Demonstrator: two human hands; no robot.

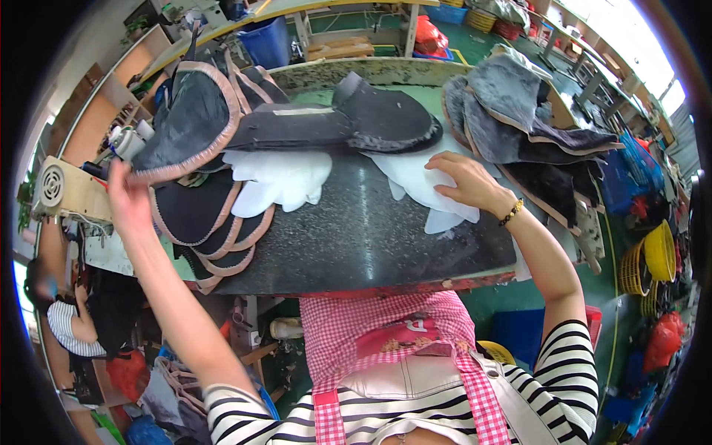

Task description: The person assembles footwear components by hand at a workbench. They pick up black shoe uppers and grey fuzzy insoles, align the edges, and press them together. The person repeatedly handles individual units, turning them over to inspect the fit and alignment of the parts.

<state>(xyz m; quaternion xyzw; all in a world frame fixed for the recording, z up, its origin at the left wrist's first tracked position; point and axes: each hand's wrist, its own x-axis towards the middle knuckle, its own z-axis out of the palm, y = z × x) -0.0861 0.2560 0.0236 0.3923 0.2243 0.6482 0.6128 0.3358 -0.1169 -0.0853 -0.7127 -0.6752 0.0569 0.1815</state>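
At the left, my left hand is slightly blurred, its fingers closed on the edge of a dark furry fabric piece with beige binding. That piece lies atop a stack of black bound pieces. My right hand is open, fingers apart, at a pile of white scalloped sheets; whether it presses on them I cannot tell. A second pile of white sheets lies left of the middle. Behind both piles stretches a long black padded piece with a wide rounded right end.
Grey furry pieces are heaped at the right of the dark speckled worktop. A beige machine stands at the left, near a seated co-worker. Yellow baskets are at the far right, a blue bin behind.
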